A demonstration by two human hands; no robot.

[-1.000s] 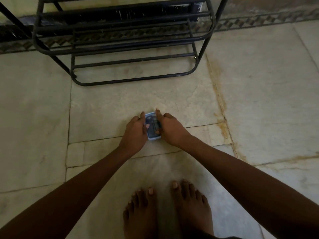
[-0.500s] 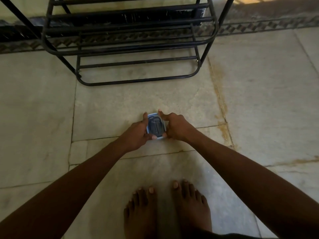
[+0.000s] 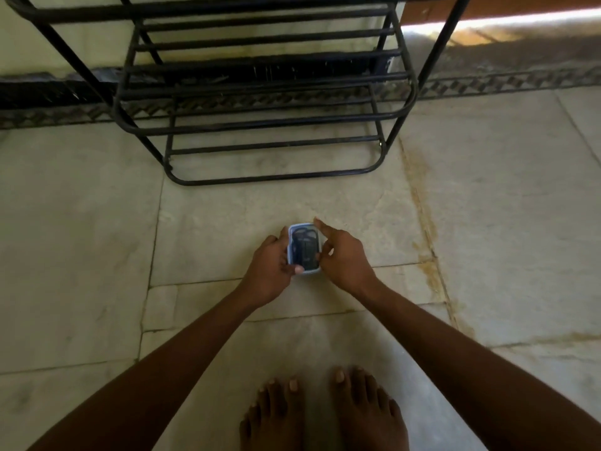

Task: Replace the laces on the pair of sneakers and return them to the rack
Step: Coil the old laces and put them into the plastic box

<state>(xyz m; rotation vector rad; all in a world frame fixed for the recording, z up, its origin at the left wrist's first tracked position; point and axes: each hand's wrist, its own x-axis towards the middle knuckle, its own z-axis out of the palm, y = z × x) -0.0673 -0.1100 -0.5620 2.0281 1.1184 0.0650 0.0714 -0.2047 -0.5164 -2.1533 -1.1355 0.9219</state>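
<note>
A pale stone floor (image 3: 487, 206) with stained seams stretches to a wall edged by a dark patterned border, and a black metal rack (image 3: 260, 125) stands against it, its lower bars bare. Between the rack and the person's bare feet (image 3: 322, 415), a small clear box (image 3: 304, 249) with a light blue rim holds something dark and coiled, too blurred to tell exactly what. The left hand (image 3: 270, 271) grips the box's left side, fingers curled around its edge and thumb at the near corner. The right hand (image 3: 344, 258) pinches the right edge, its index finger stretched to the far corner. Both forearms reach forward and down.
</note>
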